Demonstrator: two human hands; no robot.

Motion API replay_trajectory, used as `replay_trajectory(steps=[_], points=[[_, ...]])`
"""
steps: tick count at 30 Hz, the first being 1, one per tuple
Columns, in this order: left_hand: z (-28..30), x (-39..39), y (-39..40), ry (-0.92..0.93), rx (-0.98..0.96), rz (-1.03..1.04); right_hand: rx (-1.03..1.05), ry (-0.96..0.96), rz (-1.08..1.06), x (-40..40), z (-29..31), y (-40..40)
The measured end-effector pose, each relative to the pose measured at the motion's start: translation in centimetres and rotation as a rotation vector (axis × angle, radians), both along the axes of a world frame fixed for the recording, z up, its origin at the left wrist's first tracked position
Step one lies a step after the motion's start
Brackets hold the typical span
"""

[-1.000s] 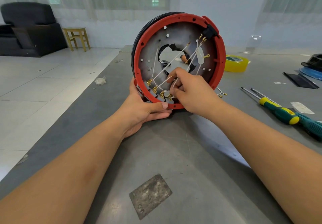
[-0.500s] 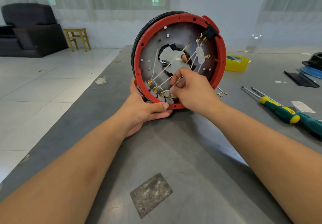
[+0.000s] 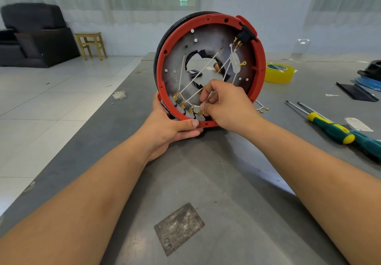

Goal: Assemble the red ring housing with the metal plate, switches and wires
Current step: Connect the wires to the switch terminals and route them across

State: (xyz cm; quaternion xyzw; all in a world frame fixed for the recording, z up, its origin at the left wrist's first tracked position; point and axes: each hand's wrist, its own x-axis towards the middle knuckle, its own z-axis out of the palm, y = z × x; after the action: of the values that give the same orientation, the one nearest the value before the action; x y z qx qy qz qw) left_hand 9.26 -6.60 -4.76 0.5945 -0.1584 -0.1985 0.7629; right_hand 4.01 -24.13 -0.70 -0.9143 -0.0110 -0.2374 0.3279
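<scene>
The red ring housing stands on edge on the grey worktop, its open side facing the camera, with the metal plate seated inside it and a black band showing along its back rim. The left hand grips the housing's lower left rim, thumb pressed across the red edge and fingers curled beneath it. The right hand reaches into the lower part of the ring, its fingers curled and pinching a white wire close to the row of brass terminals on the switches along the bottom. More white wires cross the plate's ragged centre opening up to a black switch at the upper right rim. To the right on the worktop lie a roll of yellow tape, green-and-yellow screwdrivers and a loose wire just behind the housing.
</scene>
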Motion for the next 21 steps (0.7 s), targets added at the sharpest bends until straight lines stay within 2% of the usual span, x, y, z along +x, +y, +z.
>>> replay_trajectory(steps=[12, 18, 21], points=[[-0.2, 0.2, 0.0, -0.011, -0.031, 0.021, -0.172, 0.001, -0.003, 0.2, -0.2, 0.2], [-0.4, 0.3, 0.0, 0.000, -0.059, 0.031, -0.090, -0.060, 0.013, 0.2, -1.2, 0.1], [-0.3, 0.4, 0.0, 0.024, -0.086, 0.033, -0.077, -0.151, 0.016, -0.1, -2.2, 0.4]])
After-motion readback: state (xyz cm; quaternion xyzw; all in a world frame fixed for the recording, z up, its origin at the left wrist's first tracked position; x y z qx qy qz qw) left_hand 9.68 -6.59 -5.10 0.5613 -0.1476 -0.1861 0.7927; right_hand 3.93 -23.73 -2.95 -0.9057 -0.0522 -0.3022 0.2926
